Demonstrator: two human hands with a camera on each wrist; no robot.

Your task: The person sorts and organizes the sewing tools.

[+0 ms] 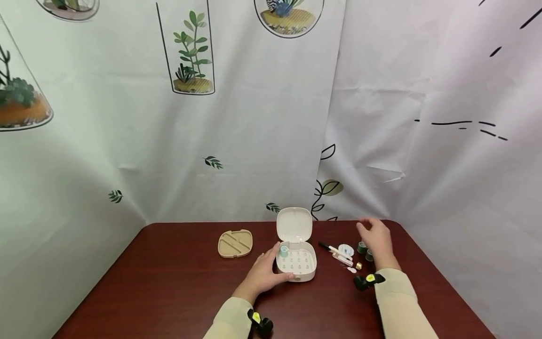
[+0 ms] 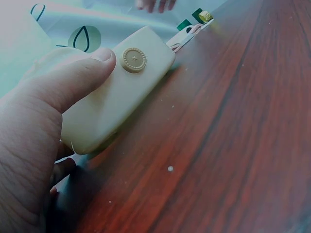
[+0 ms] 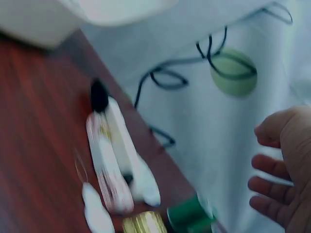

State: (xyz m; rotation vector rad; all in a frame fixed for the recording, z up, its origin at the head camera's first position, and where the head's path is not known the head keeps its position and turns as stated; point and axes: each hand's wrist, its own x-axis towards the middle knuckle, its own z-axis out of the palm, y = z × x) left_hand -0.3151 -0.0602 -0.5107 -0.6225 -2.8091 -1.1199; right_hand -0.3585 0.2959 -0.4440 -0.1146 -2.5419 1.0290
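Note:
My left hand (image 1: 263, 273) grips the white sewing box (image 1: 312, 269) at its left front corner, thumb against the front near a tan button-shaped catch (image 2: 133, 59). The box's lid (image 1: 294, 224) stands raised at the back. Inside, a pale blue thread spool (image 1: 284, 251) sits in the back left corner, among rows of small pegs. Over the right side of the table, my right hand (image 1: 378, 240) holds nothing, its fingers loosely bent in the right wrist view. Green thread spools (image 1: 362, 247) lie just below and beside it, partly hidden by it.
Left of the box lies a tan divided tray (image 1: 235, 243). To its right are a black-tipped white stick (image 1: 324, 246), a round white disc (image 1: 346, 250), a slim pink-and-white tool (image 3: 109, 170), a gold thimble (image 3: 145, 223) and a needle threader (image 3: 96, 208). A printed curtain (image 1: 254, 117) hangs behind the table.

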